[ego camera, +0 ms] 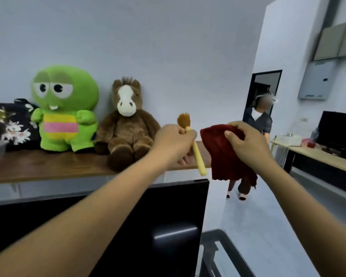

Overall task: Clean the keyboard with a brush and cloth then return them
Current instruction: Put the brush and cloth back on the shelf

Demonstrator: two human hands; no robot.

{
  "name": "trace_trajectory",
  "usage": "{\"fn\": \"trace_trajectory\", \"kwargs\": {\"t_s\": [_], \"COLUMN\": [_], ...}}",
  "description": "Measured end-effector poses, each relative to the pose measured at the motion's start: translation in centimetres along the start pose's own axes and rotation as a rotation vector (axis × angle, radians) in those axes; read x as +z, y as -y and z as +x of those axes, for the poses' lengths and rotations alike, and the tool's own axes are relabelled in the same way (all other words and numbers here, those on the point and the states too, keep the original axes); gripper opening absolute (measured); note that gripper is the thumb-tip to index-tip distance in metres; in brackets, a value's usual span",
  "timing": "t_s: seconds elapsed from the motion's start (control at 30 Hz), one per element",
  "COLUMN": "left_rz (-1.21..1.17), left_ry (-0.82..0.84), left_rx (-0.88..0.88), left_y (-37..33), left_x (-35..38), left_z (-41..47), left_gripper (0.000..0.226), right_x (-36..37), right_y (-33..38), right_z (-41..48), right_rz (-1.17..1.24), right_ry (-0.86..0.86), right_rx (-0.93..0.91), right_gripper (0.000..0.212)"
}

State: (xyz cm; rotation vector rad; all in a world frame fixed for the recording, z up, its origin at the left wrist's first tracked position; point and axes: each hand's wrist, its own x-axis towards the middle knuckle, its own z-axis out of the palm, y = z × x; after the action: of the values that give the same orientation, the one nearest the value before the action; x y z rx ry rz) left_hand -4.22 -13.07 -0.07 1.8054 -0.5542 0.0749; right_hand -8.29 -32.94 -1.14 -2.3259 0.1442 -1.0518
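One yellow-handled brush (196, 148), tan bristles

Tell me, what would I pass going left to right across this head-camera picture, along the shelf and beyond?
In order: flowered dark cushion → green plush toy → brown horse plush → left hand gripping the brush → red cloth pinched by the right hand → black screen at the far right.

I count 2 plush toys on 1 wooden shelf (48, 166): 1 green plush (64, 108) and 1 brown horse plush (126, 124). 2 hands are up, left hand (174, 142) and right hand (246, 142), with 1 brush (199, 156) and 1 red cloth (218, 152). There are 2 dark screens, the near screen (168, 226) and the far screen (338, 128), and 1 other person (258, 116).
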Motion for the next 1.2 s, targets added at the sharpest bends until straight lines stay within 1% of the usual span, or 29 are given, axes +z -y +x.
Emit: {"fn": "trace_trajectory", "kwargs": {"t_s": [0.1,0.23,0.3,0.37,0.47,0.5,0.53,0.6,0.67,0.73,0.8,0.87,0.97,1.0,1.13,1.2], "left_rz": [0.18,0.306,0.367,0.425,0.464,0.472,0.485,0.533,0.591,0.652,0.689,0.716,0.754,0.77,0.823,0.839], "left_ry": [0.009,0.041,0.064,0.086,0.114,0.121,0.13,0.163,0.203,0.23,0.245,0.259,0.278,0.288,0.266,0.256], "left_rx": [-0.101,-0.23,-0.275,-0.308,-0.319,-0.319,-0.323,-0.343,-0.375,-0.399,-0.404,-0.405,-0.404,-0.402,-0.333,-0.321], "left_y": [0.2,2.2,3.6,4.7,6.2,6.7,7.3,8.4,9.4,10.2,10.7,11.0,11.2,11.2,11.3,11.4], "left_x": [-1.2,-1.3,-1.0,-0.6,0.4,0.7,1.1,1.8,2.4,2.9,3.2,3.4,3.8,3.9,4.3,4.3], "left_z": [4.4,8.9,10.9,12.4,14.2,14.5,14.9,15.5,15.9,16.3,16.6,16.9,17.3,17.4,17.4,17.4], "left_gripper": [0.033,0.033,0.035,0.038,0.041,0.041,0.04,0.039,0.039,0.039,0.039,0.04,0.041,0.04,0.042,0.044], "right_x": [1.6,4.9,6.7,8.5,11.5,12.5,13.4,14.7,15.0,14.8,14.5,14.2,14.9,15.5,16.8,16.7], "right_y": [-0.3,-1.6,-2.2,-2.5,-3.6,-4.3,-5.2,-7.7,-9.9,-11.3,-11.3,-10.7,-10.2,-10.1,-9.7,-9.5], "right_z": [4.2,8.7,10.4,11.7,12.9,13.1,13.2,13.0,12.6,12.3,11.8,11.2,9.9,9.6,8.9,9.1], "right_rz": [-0.065,-0.029,0.044,0.168,0.319,0.299,0.198,-0.116,-0.322,-0.495,-0.613,-0.573,-0.46,-0.449,-0.416,-0.386], "right_ry": [0.033,0.095,0.12,0.153,0.234,0.261,0.286,0.342,0.4,0.388,0.367,0.428,0.704,0.762,0.793,0.791], "right_rx": [-0.007,0.018,0.043,0.075,0.117,0.117,0.1,0.076,0.109,0.108,0.036,-0.015,0.023,0.02,-0.051,-0.047], "right_gripper": [0.021,0.023,0.023,0.022,0.023,0.025,0.028,0.036,0.038,0.04,0.045,0.046,0.053,0.055,0.053,0.055]}}
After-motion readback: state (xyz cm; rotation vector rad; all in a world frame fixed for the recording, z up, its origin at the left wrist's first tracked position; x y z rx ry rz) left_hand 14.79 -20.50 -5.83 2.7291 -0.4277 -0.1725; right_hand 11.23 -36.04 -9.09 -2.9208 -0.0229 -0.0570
